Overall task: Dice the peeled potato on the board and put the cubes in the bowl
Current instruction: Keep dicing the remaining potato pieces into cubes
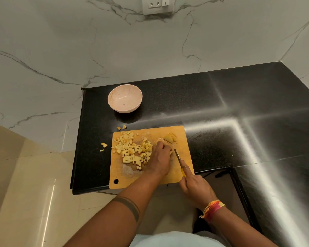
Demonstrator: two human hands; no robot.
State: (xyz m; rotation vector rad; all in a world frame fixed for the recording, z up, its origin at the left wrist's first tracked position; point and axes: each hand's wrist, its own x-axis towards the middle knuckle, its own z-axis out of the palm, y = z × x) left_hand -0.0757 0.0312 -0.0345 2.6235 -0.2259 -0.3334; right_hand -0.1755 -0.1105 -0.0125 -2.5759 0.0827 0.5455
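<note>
A wooden cutting board (183,139) lies on the black counter. A heap of potato cubes (132,150) covers its left half. A sliced potato chunk (170,137) sits near its far edge. My left hand (160,159) is curled over a small potato piece mid-board, mostly hiding it. My right hand (194,186) grips a yellow-handled knife (179,158), forefinger along its spine, blade just right of my left fingers. The pink bowl (124,98) stands beyond the board and looks empty.
A few stray cubes (104,144) lie on the black counter (239,107) left of the board, and two more (122,127) just beyond its far left corner. The counter ends at a drop on the left. A marble wall with a socket (157,4) rises behind.
</note>
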